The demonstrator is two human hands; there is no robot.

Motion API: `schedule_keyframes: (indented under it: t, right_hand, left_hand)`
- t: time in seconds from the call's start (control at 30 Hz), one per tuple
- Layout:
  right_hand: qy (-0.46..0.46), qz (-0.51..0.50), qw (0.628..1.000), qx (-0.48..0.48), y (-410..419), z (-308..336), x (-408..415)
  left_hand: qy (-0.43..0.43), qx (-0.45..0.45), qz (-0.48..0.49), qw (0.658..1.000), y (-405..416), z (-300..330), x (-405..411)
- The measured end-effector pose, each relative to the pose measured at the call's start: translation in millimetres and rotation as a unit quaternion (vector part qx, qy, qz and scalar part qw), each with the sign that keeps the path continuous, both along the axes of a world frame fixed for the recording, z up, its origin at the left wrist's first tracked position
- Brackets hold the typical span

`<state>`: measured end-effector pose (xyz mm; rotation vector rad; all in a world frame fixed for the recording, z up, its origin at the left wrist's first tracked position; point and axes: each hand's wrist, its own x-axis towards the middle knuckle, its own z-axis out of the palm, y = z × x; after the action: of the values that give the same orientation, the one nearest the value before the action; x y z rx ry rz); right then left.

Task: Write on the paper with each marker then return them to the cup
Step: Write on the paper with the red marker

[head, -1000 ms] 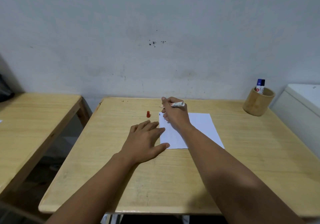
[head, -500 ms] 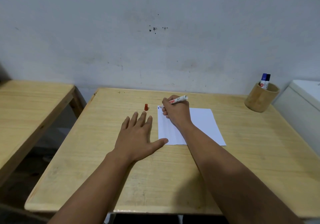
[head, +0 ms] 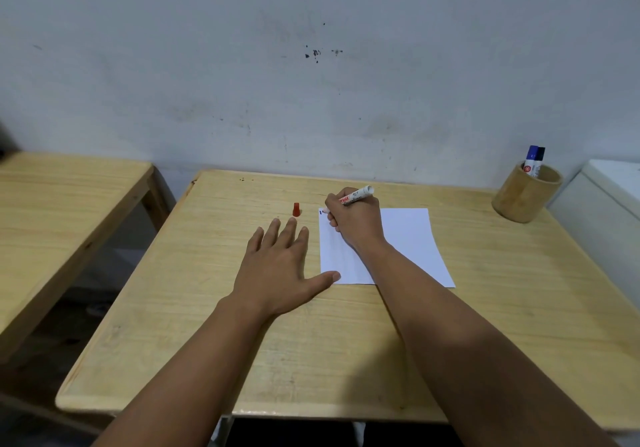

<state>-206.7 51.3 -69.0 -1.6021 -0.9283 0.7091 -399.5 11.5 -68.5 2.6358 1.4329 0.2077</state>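
Observation:
A white sheet of paper [head: 408, 239] lies on the wooden table [head: 346, 342]. My right hand [head: 356, 221] grips a white marker [head: 358, 195] with red print, its tip down at the paper's far left corner, where a small dark mark shows. The marker's red cap [head: 296, 209] stands on the table just left of the paper. My left hand [head: 280, 266] lies flat with fingers spread, its thumb touching the paper's near left corner. A bamboo cup [head: 526, 192] at the far right holds two markers [head: 534, 159], one with a blue cap, one with a dark cap.
A second wooden table [head: 62, 211] stands to the left across a gap. A white box-like object [head: 602, 204] sits right of the cup at the table's right edge. A grey wall runs behind both tables.
My left hand has flattened and spread its fingers beside the paper. The marker in my right hand has tilted more upright over the paper's corner. The view has shifted slightly.

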Motion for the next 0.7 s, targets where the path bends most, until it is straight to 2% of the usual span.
schedule_keyframes:
  t: [0.1, 0.27, 0.33, 0.43, 0.5, 0.6, 0.7]
  right_hand:
    - [-0.003, 0.003, 1.000, -0.007, 1, 0, 1]
    - [0.060, -0.023, 0.998, 0.018, 1, 1, 3]
    - [0.106, -0.023, 0.994, 0.026, 4, 2, 4]
    - [0.155, -0.005, 0.988, 0.022, 10, 7, 5]
    - [0.172, 0.017, 0.985, 0.016, 9, 14, 6]
    - [0.132, 0.035, 0.990, 0.022, 0, 30, 6]
    - [0.060, 0.008, 0.996, 0.070, -11, 45, 9]
  left_hand:
    - [-0.010, 0.000, 0.000, 1.000, 0, -1, 0]
    - [-0.024, -0.010, 0.002, 1.000, -3, 5, 0]
    - [-0.089, -0.015, 0.033, 0.995, 2, 10, 2]
    - [-0.238, -0.006, 0.111, 0.965, 30, 18, 9]
    - [-0.248, -0.017, 0.120, 0.961, 50, 23, 14]
    - [-0.202, -0.016, 0.107, 0.973, 65, 24, 23]
    - [-0.217, -0.011, 0.118, 0.969, 70, 20, 28]
